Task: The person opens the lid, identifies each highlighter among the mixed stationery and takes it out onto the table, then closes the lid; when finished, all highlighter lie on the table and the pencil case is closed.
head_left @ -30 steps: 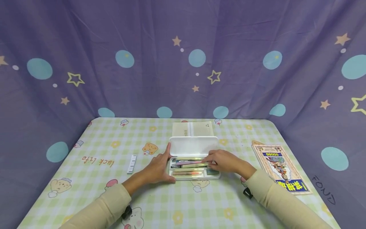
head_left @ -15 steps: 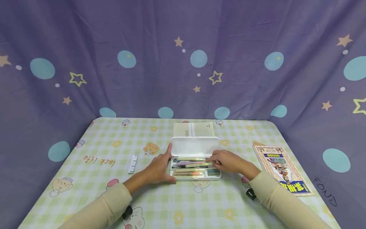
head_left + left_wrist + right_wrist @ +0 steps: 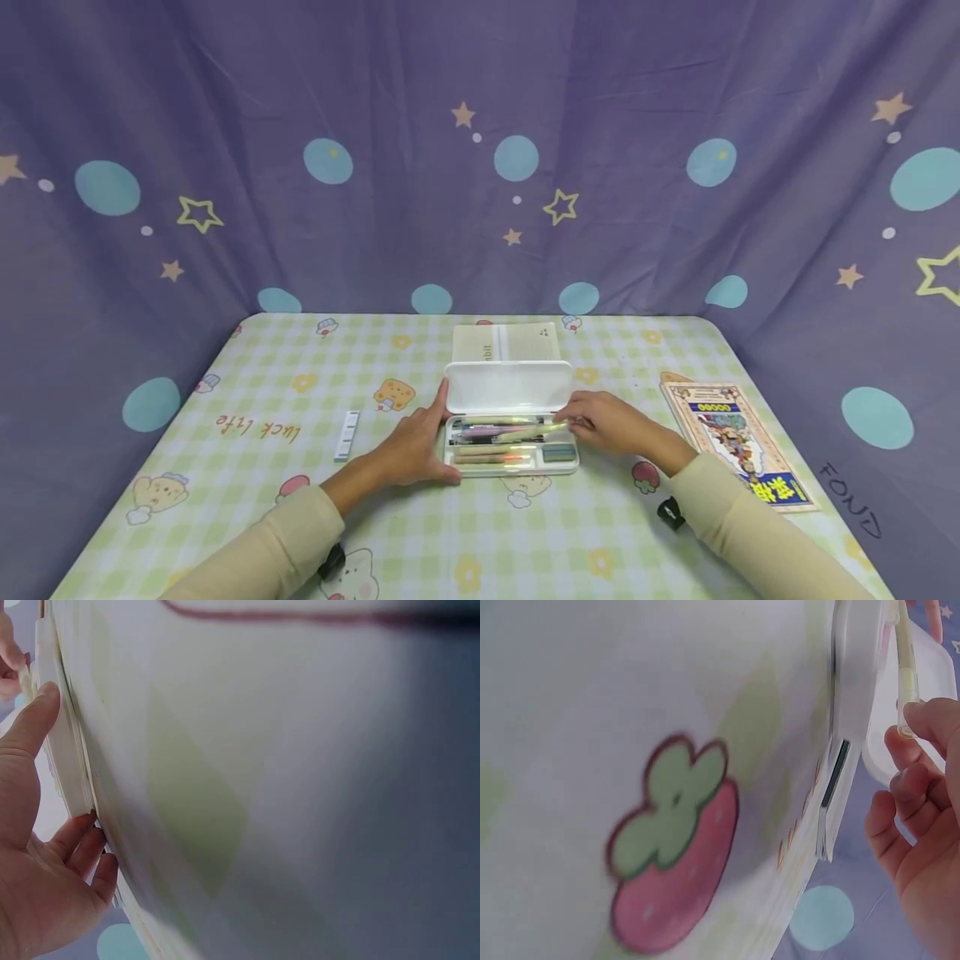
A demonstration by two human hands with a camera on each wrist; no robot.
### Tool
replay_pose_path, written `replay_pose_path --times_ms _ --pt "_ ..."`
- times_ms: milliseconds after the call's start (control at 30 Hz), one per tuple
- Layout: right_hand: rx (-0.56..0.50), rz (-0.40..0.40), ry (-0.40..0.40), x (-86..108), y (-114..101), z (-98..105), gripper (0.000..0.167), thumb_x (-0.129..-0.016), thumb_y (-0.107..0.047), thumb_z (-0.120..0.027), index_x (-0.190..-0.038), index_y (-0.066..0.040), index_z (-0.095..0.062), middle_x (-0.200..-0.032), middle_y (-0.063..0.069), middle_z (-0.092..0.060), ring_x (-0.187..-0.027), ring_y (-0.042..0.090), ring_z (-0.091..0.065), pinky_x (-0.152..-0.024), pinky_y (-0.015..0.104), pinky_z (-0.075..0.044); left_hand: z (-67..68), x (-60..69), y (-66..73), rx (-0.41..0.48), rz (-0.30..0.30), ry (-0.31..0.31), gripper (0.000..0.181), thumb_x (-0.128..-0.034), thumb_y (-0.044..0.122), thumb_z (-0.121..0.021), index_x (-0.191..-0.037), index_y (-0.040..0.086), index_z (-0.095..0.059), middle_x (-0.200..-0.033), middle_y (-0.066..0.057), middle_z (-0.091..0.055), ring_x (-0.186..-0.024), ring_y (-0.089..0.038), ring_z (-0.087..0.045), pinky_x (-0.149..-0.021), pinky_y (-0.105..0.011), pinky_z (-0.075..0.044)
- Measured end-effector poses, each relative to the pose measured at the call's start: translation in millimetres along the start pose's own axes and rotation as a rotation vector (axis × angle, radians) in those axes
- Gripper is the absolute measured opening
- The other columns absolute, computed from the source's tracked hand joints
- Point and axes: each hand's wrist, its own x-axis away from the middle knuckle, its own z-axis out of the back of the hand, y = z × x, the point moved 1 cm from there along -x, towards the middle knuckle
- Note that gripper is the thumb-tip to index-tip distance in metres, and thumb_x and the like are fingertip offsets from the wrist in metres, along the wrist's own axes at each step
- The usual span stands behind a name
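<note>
A white pencil case (image 3: 510, 387) stands with its lid raised near the table's middle. My left hand (image 3: 411, 446) holds its left end, thumb at the front and fingers toward the back; in the left wrist view the thumb (image 3: 36, 720) lies against its side. My right hand (image 3: 611, 423) pinches the end of a pale yellow pen (image 3: 906, 656) between thumb and index finger. That pen slants above the case's back compartment, its right end raised. Several pens lie beneath it, and orange-tipped pens (image 3: 487, 458) fill the front compartment beside a blue-green block (image 3: 558, 452).
Behind the case lies a cream notebook (image 3: 506, 340), partly hidden by the lid. A comic book (image 3: 742, 442) rests at the right, on top of another. To the left is a small white strip (image 3: 347, 436) with dark marks. Purple curtains (image 3: 480, 250) surround the table (image 3: 397, 533).
My right hand has shifted slightly right and now lifts the pale yellow pen's right end. Earlier it reached among the pens in the back compartment. The left hand stays on the case.
</note>
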Motion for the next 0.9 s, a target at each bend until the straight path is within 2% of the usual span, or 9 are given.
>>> replay_pose_path --times_ms 267,500,733,900 --pt "-0.063 -0.06 0.041 16.8 13 8 0.022 -0.096 -0.005 -0.066 -0.114 -0.013 -0.077 -0.093 -0.006 -0.068 -0.064 -0.005 -0.04 -0.064 0.021 -0.043 -0.6 -0.1 -0.7 -0.001 0.018 -0.01 0.154 -0.0621 0.056 -0.093 -0.161 -0.001 0.01 -0.134 -0.007 -0.063 -0.113 -0.027 -0.059 -0.097 -0.053 -0.046" --pt "-0.055 -0.085 0.074 30.6 24 14 0.02 -0.096 -0.006 -0.067 -0.11 -0.016 -0.077 -0.091 -0.007 -0.068 -0.062 -0.006 -0.039 -0.062 0.021 -0.042 -1.1 -0.2 -1.5 0.002 0.022 -0.011 0.154 -0.0621 0.056 -0.093 -0.161 0.0 0.01 -0.133 -0.006 -0.063 -0.112 -0.026 -0.059 -0.096 -0.051 -0.046" --pt "-0.079 -0.107 0.125 44.4 32 20 0.018 -0.096 -0.006 -0.067 -0.108 -0.015 -0.077 -0.092 -0.005 -0.07 -0.061 -0.006 -0.04 -0.058 0.021 -0.041 -1.2 -0.2 -1.3 0.011 0.036 -0.012 0.154 -0.0619 0.055 -0.094 -0.162 0.001 0.01 -0.133 -0.004 -0.063 -0.112 -0.025 -0.058 -0.098 -0.051 -0.046" --pt "-0.056 -0.126 0.17 53.8 38 25 0.019 -0.095 -0.004 -0.067 -0.107 -0.014 -0.077 -0.092 -0.007 -0.07 -0.058 -0.007 -0.038 -0.055 0.02 -0.04 -1.0 -0.3 -1.5 0.016 0.043 -0.014 0.154 -0.0616 0.055 -0.094 -0.162 0.001 0.009 -0.134 -0.004 -0.064 -0.114 -0.026 -0.059 -0.098 -0.052 -0.046"
